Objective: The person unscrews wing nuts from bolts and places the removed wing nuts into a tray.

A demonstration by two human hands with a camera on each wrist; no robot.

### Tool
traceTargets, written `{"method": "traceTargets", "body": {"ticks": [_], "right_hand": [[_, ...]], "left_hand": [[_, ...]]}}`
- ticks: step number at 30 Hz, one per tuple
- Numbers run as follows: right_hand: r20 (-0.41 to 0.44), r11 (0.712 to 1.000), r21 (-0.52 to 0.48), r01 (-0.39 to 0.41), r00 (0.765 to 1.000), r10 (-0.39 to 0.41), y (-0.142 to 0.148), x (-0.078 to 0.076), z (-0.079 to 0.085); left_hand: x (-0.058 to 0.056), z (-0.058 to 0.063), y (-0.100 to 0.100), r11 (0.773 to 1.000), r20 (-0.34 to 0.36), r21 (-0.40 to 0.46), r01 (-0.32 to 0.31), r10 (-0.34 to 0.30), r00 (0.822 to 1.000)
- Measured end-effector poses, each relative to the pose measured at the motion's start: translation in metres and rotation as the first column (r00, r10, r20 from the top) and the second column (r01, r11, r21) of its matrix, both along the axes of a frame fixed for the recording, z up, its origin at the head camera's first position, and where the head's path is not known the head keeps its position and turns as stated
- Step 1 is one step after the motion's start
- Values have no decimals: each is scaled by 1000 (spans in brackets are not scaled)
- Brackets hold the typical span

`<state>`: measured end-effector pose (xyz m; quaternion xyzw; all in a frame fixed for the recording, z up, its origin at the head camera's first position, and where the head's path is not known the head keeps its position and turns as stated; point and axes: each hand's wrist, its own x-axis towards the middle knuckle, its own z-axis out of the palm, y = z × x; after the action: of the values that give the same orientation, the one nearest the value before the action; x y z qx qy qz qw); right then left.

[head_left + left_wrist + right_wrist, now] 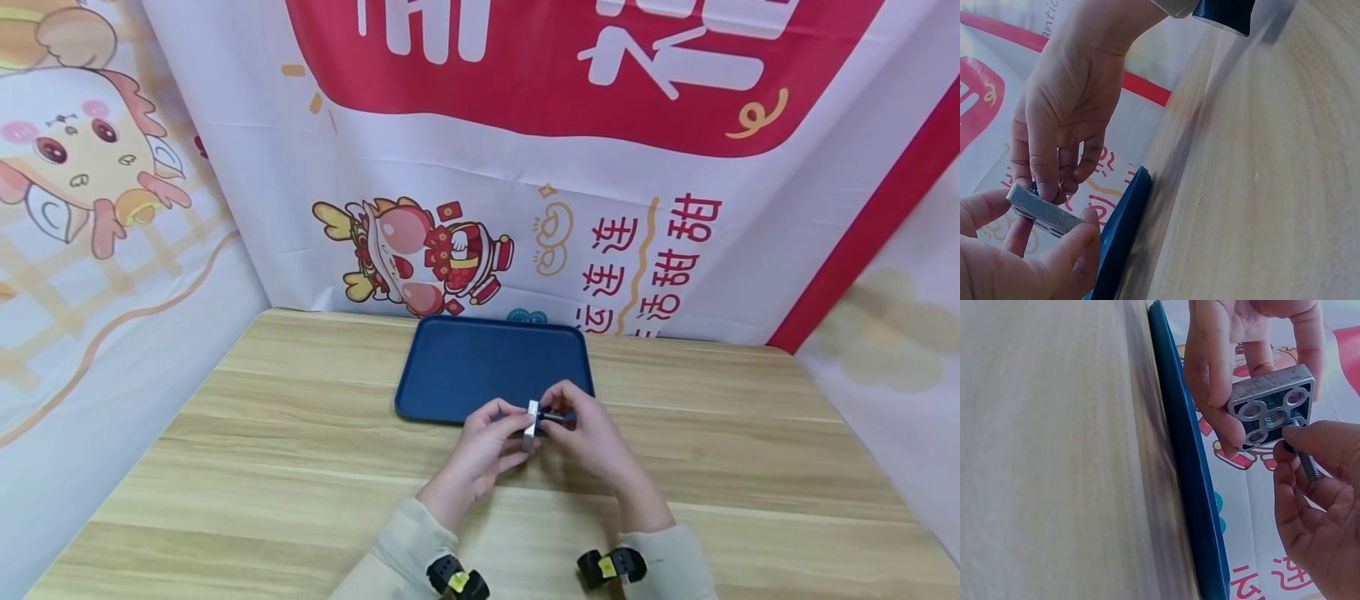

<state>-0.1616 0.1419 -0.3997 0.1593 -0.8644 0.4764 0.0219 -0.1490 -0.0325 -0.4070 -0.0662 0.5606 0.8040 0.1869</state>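
Note:
Over the near edge of a dark blue tray (480, 367), the left hand (487, 446) holds a square silver metal plate (1272, 406) by its edges, between thumb and fingers. Several round holes pierce its face, and the middle one looks threaded. The right hand (592, 437) pinches a threaded metal screw (1311, 467) between thumb and fingers. Its upper part meets the plate near a corner hole, though the thumb hides part of the shaft. A small black piece (1288, 447) shows by the right fingertips, its kind unclear.
The tray lies flat on a light wood table (300, 467), against a printed cloth backdrop (247, 125). Cloth also hangs on the left and right sides. Black straps with cameras (457, 579) sit on both wrists.

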Motion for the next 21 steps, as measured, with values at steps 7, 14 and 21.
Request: {"method": "traceTargets", "body": {"ticks": [7,14,21], "right_hand": [[12,1000,-5,-5,1000,5,1,0,-1],[173,987,-143,78,984,-53,2,-1,1],[431,925,-317,209,901,-55,-2,-2,3]], "left_hand": [[-1,-1,0,1000,6,-3,5,-5,1000],[0,0,-2,1000,10,-6,5,-5,1000],[1,1,-2,1000,-7,-20,8,-8,1000]]}}
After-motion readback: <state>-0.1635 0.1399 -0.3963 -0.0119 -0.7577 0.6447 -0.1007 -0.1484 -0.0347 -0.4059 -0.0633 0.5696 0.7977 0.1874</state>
